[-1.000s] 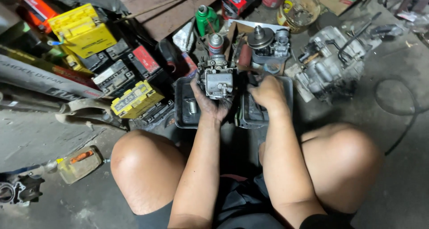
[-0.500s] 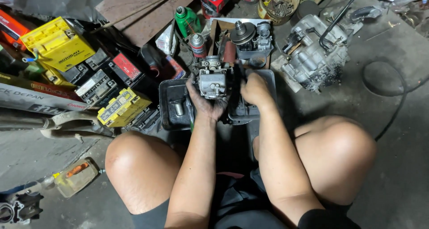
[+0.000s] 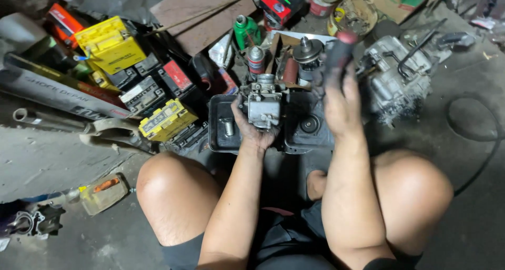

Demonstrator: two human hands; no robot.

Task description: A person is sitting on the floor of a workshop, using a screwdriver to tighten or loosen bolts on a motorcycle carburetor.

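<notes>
With our left hand [image 3: 256, 127] gripping the carburetor [image 3: 263, 104] above the black tray [image 3: 218, 138], our right hand [image 3: 341, 99], clutching a red-tipped tool [image 3: 339, 51], might jolt it loose.

Dim, uneven light falls from above, brightest on the yellow battery [image 3: 111, 43] and the knees. Right of the battery, the raised right hand [image 3: 339, 99] is smeared, probably motion blur. Corners sink into shadow.

— What did the carburetor [image 3: 264, 108] look like?
— A grey cast-metal block, grimy, held upright above the dark tray [image 3: 218, 136], its round throat at the top.
— And the other piece?
— A dark tool with a red cap [image 3: 339, 51] — raised, tilted, just right of the carburetor, not touching it.
</notes>
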